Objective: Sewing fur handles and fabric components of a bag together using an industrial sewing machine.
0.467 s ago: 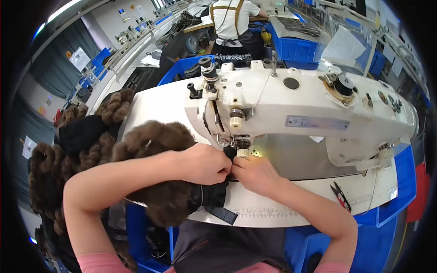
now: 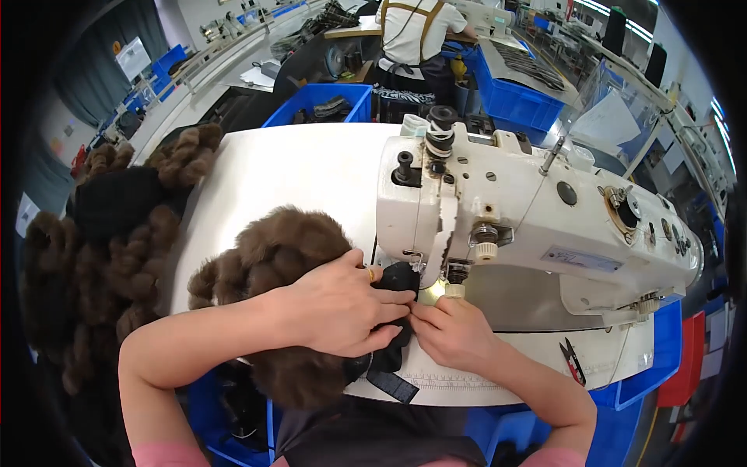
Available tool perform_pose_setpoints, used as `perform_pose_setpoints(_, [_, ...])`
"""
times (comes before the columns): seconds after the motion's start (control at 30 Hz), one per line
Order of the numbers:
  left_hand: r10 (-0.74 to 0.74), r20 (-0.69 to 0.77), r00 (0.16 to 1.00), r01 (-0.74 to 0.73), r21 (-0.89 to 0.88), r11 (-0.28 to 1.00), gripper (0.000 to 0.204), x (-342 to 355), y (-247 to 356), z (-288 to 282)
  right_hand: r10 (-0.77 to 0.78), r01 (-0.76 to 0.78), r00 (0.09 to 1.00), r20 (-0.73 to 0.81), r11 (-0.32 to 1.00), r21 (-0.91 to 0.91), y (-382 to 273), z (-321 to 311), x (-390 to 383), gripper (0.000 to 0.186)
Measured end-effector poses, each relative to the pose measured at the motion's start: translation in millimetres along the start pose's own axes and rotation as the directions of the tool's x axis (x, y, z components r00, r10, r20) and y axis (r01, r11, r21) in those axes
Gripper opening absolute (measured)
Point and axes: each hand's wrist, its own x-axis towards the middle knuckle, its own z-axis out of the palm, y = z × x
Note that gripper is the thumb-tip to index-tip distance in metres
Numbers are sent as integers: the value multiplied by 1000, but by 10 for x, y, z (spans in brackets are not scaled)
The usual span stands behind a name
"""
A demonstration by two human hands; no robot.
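A brown furry piece [image 2: 292, 241] with twisted, rope-like tufts lies on the sewing machine's white table, left of the needle area. Its black fabric part [image 2: 399, 282] reaches up to the presser foot. Across the fabric rests my left hand [image 2: 342, 303], fingers stretched and spread, a ring on one of them. My right hand [image 2: 451, 325] pinches the fabric's edge just in front of the machine head, its fingertips close to those of the left. A short dark strap [image 2: 392, 385] hangs out at the table's front edge. The needle tip is hidden.
The white sewing machine [image 2: 506, 187] fills the right side. Red-handled thread snips [image 2: 573, 361] lie on the table [image 2: 303, 159] at right. More brown furry pieces [image 2: 144, 257] are piled at left. Blue bins [image 2: 364, 97] stand behind. A person [image 2: 412, 39] sits farther back.
My left hand has gone from closed fingers to spread ones on the black fabric. The view has shifted, so the machine sits farther right. My right hand still pinches the edge.
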Motion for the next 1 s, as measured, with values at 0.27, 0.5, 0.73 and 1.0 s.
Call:
perform_pose_setpoints(0.27, [-163,-3,987,163,95,982,40,29,53,28,18,-21,997,-75,999,-31,-48,-19,23,26])
perform_pose_setpoints(0.5, [-100,-23,995,101,89,991,46,61,-6,55,25,-25,1000,-3,1000,-9,-72,-18,-12,28])
perform_pose_setpoints(0.73, [-142,19,990,141,41,989,41,131,37,-20,23,-25,999,-32,997,-66,-37,3,-8,26])
perform_pose_setpoints(1.0, [-67,-76,995,60,-84,995,38,170,-27,45,52,-56,997,-53,996,-66,12,26,-15,27])
